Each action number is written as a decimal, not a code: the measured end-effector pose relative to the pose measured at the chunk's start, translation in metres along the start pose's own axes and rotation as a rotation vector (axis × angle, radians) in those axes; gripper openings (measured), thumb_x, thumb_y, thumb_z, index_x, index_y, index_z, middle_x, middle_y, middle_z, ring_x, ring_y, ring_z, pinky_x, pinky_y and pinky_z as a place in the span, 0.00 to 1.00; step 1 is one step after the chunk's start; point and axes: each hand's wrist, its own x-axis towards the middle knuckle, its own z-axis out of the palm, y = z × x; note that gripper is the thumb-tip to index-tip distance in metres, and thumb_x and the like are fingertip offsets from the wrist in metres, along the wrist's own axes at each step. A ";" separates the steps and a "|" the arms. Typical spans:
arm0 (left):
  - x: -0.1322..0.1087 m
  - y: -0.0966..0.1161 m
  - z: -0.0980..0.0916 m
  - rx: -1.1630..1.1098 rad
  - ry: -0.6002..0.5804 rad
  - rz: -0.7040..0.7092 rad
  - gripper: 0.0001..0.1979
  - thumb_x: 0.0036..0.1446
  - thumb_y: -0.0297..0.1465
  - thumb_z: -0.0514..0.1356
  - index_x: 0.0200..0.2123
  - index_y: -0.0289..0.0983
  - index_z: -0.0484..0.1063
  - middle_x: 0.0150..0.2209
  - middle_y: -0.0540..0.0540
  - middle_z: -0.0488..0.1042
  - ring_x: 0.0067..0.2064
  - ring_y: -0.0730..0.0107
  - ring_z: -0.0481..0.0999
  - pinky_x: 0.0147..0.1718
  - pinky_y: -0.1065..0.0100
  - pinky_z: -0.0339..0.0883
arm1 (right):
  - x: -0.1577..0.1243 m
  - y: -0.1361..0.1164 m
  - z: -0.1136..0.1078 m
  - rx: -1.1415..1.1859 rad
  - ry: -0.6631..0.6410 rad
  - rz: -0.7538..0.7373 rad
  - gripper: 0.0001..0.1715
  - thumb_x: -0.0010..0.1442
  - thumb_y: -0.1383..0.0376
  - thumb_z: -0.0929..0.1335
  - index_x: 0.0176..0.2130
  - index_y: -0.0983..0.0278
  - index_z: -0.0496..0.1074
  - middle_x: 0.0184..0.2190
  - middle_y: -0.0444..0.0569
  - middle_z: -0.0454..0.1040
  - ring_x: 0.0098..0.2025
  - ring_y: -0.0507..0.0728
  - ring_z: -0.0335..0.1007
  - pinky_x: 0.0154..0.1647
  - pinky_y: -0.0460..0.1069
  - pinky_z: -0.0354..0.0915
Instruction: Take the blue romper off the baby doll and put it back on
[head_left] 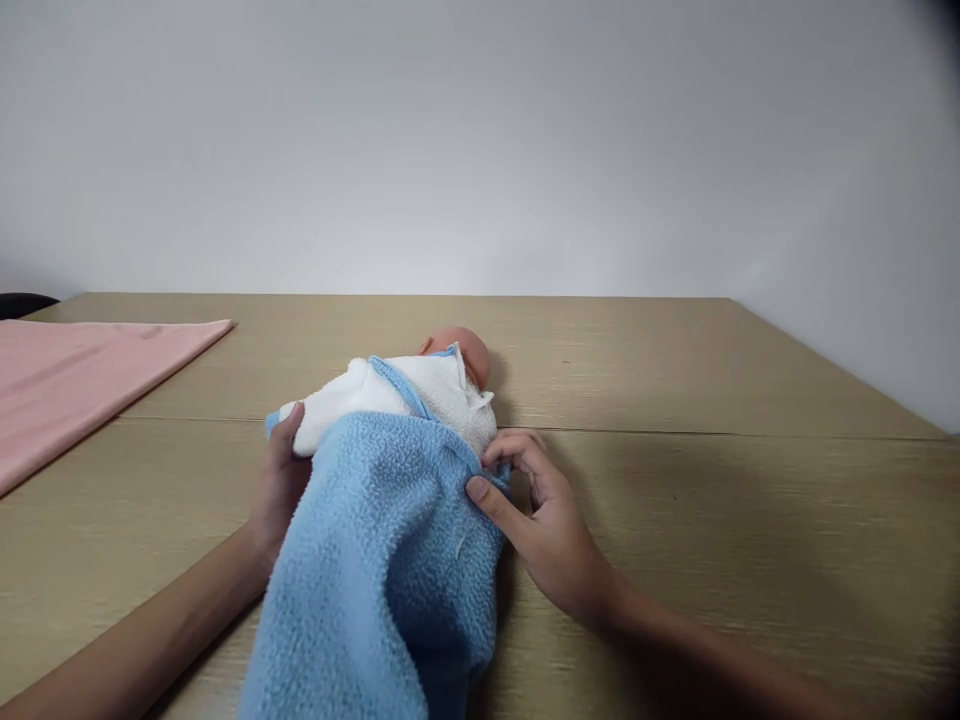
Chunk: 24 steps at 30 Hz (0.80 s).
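A baby doll point(474, 352) lies on the table with its head at the far end, turned so that its features are mostly hidden. White terry clothing with blue trim point(442, 385) covers its upper body. Over its lower body lies a blue fleece cloth point(360, 540), spreading toward me in loose folds. My left hand point(281, 490) grips the doll's side at the white sleeve, thumb on top and fingers hidden beneath. On the other side, my right hand point(544, 520) pinches the upper edge of the blue fleece cloth between thumb and fingers, close against the doll's body.
A pink cloth point(97, 380) lies flat on the left part of the wooden table point(712, 520). A seam runs across the tabletop. Behind the table stands a pale wall point(480, 150), and a dark rounded object point(22, 304) shows at the far left edge.
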 end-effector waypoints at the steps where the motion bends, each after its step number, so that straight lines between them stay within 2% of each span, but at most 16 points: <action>1: 0.000 0.001 -0.001 0.002 0.013 0.005 0.26 0.68 0.42 0.66 0.65 0.39 0.77 0.44 0.47 0.89 0.55 0.48 0.87 0.59 0.57 0.80 | -0.002 0.004 0.000 -0.013 0.042 0.021 0.14 0.67 0.53 0.77 0.46 0.55 0.74 0.50 0.47 0.73 0.54 0.61 0.69 0.62 0.59 0.63; 4: 0.001 0.002 -0.003 0.005 0.031 0.004 0.24 0.68 0.40 0.65 0.64 0.40 0.77 0.43 0.47 0.89 0.54 0.49 0.87 0.58 0.58 0.80 | -0.010 0.013 0.000 0.019 0.135 0.140 0.22 0.66 0.48 0.77 0.50 0.54 0.69 0.53 0.48 0.72 0.57 0.62 0.69 0.65 0.62 0.62; 7: 0.002 0.002 -0.005 0.006 0.030 -0.003 0.25 0.67 0.41 0.66 0.64 0.40 0.77 0.44 0.48 0.89 0.54 0.49 0.87 0.59 0.58 0.79 | -0.015 0.018 -0.001 0.074 0.139 0.204 0.26 0.65 0.45 0.76 0.50 0.55 0.67 0.47 0.47 0.73 0.53 0.61 0.71 0.60 0.60 0.65; 11: 0.006 0.003 -0.011 0.007 -0.051 0.015 0.27 0.66 0.41 0.68 0.65 0.42 0.74 0.50 0.49 0.88 0.56 0.48 0.86 0.62 0.59 0.76 | -0.014 0.019 -0.002 0.176 0.079 0.216 0.26 0.66 0.44 0.76 0.48 0.55 0.65 0.43 0.45 0.74 0.46 0.58 0.73 0.50 0.55 0.68; 15: 0.009 0.006 -0.017 0.029 -0.159 -0.060 0.29 0.67 0.43 0.67 0.68 0.42 0.71 0.54 0.47 0.87 0.60 0.47 0.84 0.66 0.56 0.73 | -0.013 0.023 -0.002 0.166 0.080 0.204 0.26 0.66 0.43 0.76 0.47 0.55 0.65 0.43 0.44 0.73 0.46 0.57 0.73 0.49 0.53 0.68; 20: 0.008 0.006 -0.012 0.039 -0.148 -0.094 0.28 0.70 0.48 0.62 0.66 0.40 0.72 0.53 0.45 0.87 0.61 0.49 0.83 0.68 0.53 0.70 | -0.010 0.024 -0.003 0.101 0.109 0.185 0.24 0.68 0.42 0.74 0.45 0.57 0.67 0.40 0.44 0.72 0.45 0.57 0.71 0.49 0.53 0.66; 24: 0.004 0.006 -0.005 0.082 -0.131 -0.095 0.26 0.72 0.48 0.60 0.64 0.40 0.74 0.50 0.46 0.88 0.61 0.49 0.83 0.67 0.53 0.72 | -0.017 0.014 -0.005 0.125 0.055 0.162 0.23 0.69 0.44 0.74 0.46 0.56 0.68 0.42 0.45 0.74 0.48 0.58 0.72 0.53 0.53 0.65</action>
